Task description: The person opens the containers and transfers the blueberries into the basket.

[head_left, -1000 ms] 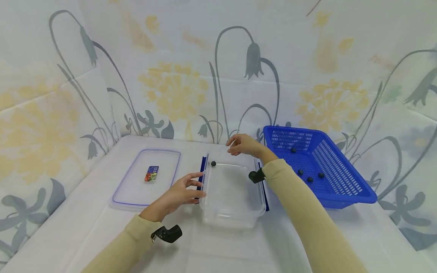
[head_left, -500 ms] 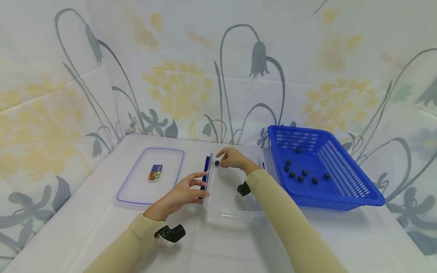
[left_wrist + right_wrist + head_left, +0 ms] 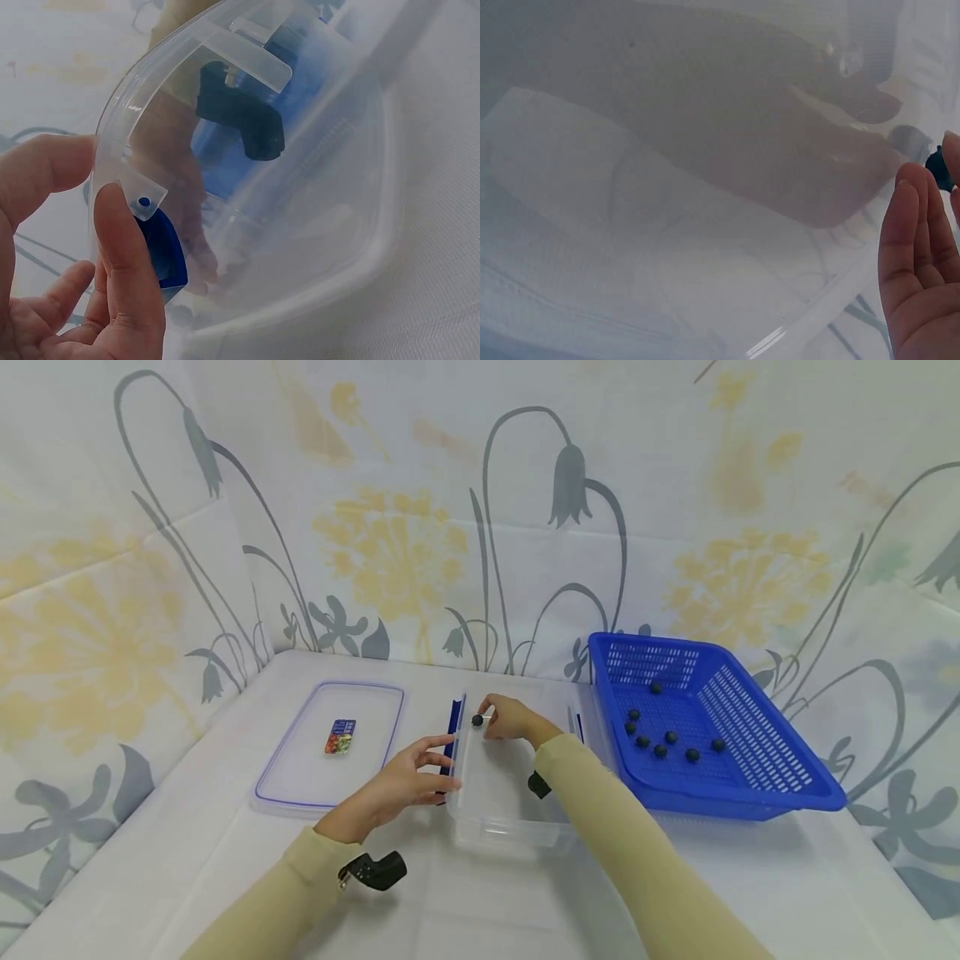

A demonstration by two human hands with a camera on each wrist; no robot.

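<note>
A clear plastic container (image 3: 510,833) stands mid-table with a blue latch (image 3: 454,720) along its left side. My left hand (image 3: 401,781) touches that side, fingers spread. In the left wrist view, the thumb (image 3: 124,240) overlaps the corner next to the blue latch, while the index fingertip meets the rim. Reaching over the container, my right hand (image 3: 517,720) has its thumb and fingers parted close beside a small dark ball (image 3: 477,720). The right wrist view shows the dark ball (image 3: 937,169) between the fingertips and thumb, partly hidden; firm contact is unclear.
A blue perforated basket (image 3: 738,797) on the right holds several similar dark balls. Left of the container lies a clear lid (image 3: 371,768) with a blue edge and a coloured label (image 3: 341,737). A floral cloth hangs behind the white-covered table.
My right hand has come left and down from above the container's far right to beside the ball. The left hand stays against the container's side; the view has shifted slightly.
</note>
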